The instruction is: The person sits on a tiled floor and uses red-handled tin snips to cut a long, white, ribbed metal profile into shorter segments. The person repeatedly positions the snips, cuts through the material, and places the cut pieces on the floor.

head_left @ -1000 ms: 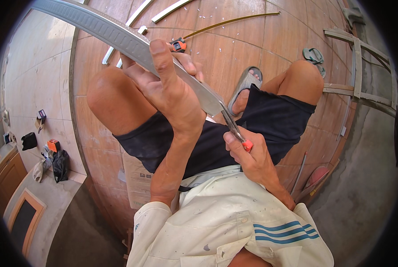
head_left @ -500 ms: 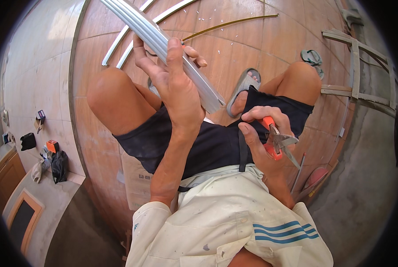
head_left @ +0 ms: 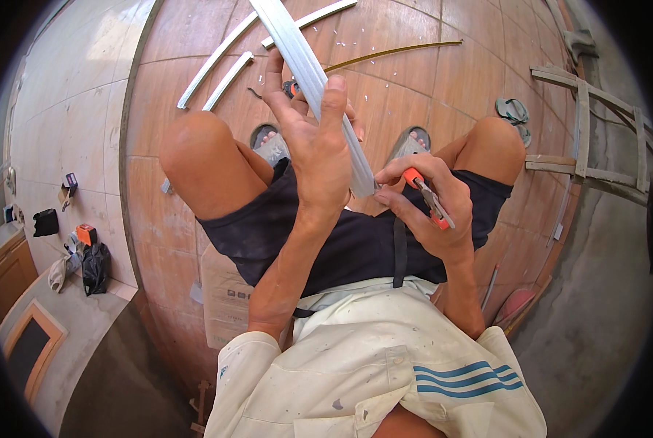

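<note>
My left hand (head_left: 318,157) is closed around a long silver metal channel (head_left: 304,67), which slants from the top of the view down toward my lap. Between my knees lies its near end. My right hand (head_left: 451,201) keeps a pair of red-handled tin snips (head_left: 430,197) in the palm, blades pointing to the lower right. Its thumb and forefinger reach the channel's near end and seem to touch it. The snips' blades are apart from the metal.
Cut metal strips (head_left: 220,58) lie on the tiled floor (head_left: 173,139), among small white scraps. A tape measure (head_left: 291,88) has its yellow blade (head_left: 392,52) pulled out. Flip-flops (head_left: 512,111) and a wooden frame (head_left: 583,120) are at the right, a cardboard box (head_left: 220,292) at lower left.
The channel has swung to the right and turned in my left hand. My right hand has moved up and left with the snips, bringing its fingertips to the channel's end.
</note>
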